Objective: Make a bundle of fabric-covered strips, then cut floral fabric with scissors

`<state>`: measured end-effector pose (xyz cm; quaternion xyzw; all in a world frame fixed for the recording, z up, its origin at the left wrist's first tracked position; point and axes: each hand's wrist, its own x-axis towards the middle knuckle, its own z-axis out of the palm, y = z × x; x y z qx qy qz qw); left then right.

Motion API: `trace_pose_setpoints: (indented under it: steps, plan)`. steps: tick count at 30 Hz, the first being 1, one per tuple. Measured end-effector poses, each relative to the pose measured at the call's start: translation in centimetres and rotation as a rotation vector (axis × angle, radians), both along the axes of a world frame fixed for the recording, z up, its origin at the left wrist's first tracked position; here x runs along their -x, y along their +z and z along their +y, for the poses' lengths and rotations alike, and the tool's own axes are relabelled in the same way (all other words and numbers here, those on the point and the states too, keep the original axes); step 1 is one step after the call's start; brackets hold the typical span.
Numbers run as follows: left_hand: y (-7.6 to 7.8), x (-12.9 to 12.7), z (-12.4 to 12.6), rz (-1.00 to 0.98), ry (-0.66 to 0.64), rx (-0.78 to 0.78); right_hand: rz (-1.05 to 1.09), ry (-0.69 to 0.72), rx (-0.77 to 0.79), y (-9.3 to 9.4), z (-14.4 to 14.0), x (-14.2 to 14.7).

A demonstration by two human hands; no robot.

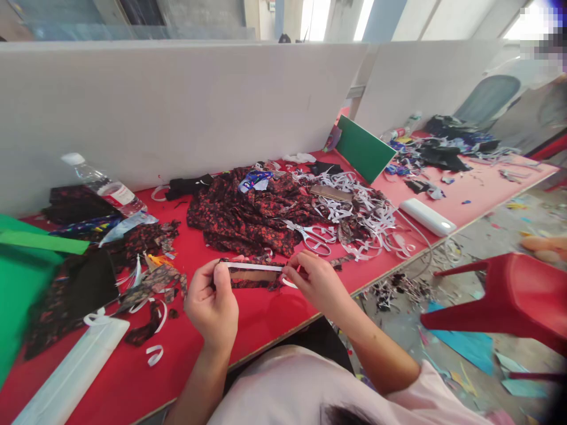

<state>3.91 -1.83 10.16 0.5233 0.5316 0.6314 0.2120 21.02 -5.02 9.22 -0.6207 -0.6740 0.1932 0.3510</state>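
Observation:
My left hand [213, 310] grips one end of a piece of dark floral fabric [254, 284], thumb on top. A brown, flat strip shows along the fabric's middle, and a narrow white tape [254, 268] runs along its upper edge. At the other end, my right hand [319, 282] pinches the fabric and tape between thumb and fingers. Just beyond lie white-handled scissors [315, 237], beside a crumpled heap of dark red floral fabric [248, 215]. Tangled white tape scraps [372, 218] surround a brown strip [331, 193] to the right.
A plastic bottle [117, 192] leans at the left by the white partition [177, 112]. Long white rolls [73, 375] and a white box-like object [427, 217] lie on the red table [186, 366]. Right of the table stands a red stool [518, 295] on a scrap-strewn floor.

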Motion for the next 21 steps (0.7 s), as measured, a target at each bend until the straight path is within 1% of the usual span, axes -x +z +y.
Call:
trace_pose_setpoints:
  steps: [3, 7, 10, 13, 16, 18, 20, 21]
  plan:
    - [0.0, -0.1, 0.0, -0.024, 0.002, -0.017, -0.008, -0.007, -0.022, -0.1, 0.1, 0.1]
    - [-0.1, 0.0, 0.1, -0.082, 0.001, 0.014, -0.025, -0.011, -0.038, -0.4, 0.2, 0.1]
    - [-0.6, 0.4, 0.5, -0.148, 0.023, 0.079, 0.003, 0.001, -0.026, -0.5, 0.2, 0.2]
    - [-0.9, 0.8, 0.9, -0.232, 0.017, 0.155, 0.072, 0.037, -0.003, -0.3, 0.1, 0.1]
    - [-0.7, 0.9, 1.2, -0.394, -0.051, 0.199, 0.135, 0.18, 0.007, 0.2, 0.1, -0.1]
    - [-0.6, 0.9, 1.4, -0.491, -0.146, 0.249, 0.174, 0.269, 0.008, 0.6, 0.1, -0.3]
    - [-0.7, 1.1, 1.6, -0.495, -0.22, 0.293, 0.214, 0.289, 0.01, 0.9, 0.2, -0.4]
    - [-0.9, 1.2, 1.7, -0.448, -0.234, 0.299, 0.23, 0.278, 0.012, 1.0, 0.2, -0.4]
